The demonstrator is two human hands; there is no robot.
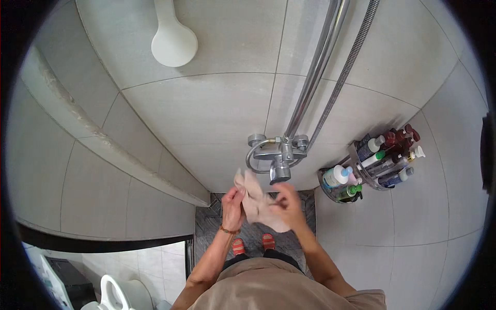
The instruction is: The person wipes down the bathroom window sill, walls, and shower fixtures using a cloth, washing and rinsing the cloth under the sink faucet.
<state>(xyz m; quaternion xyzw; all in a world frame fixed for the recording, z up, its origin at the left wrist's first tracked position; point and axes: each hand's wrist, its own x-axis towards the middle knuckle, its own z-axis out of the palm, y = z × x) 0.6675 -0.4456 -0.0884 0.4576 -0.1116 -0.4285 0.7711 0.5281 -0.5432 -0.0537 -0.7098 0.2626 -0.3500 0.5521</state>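
Observation:
A pale beige cloth (pixel 255 203) hangs between my two hands, in front of the tiled shower wall. My left hand (pixel 233 205) pinches it at its upper left edge; a beaded bracelet is on that wrist. At the cloth's right side is my right hand (pixel 288 205), blurred, with fingers bent; whether it grips the fabric I cannot tell. Just above that hand is the knob of a chrome shower mixer (pixel 280 170), not clearly touched. A metal-braided hose (pixel 252 157) curves beside the mixer.
At the right, corner shelves (pixel 368 166) hold several bottles. A chrome riser pipe (pixel 316 69) and shower hose (pixel 345 73) run up the wall. A white rounded fixture (pixel 174 44) is at upper left. Below are red sandals (pixel 268 241) on dark floor tiles (pixel 254 248).

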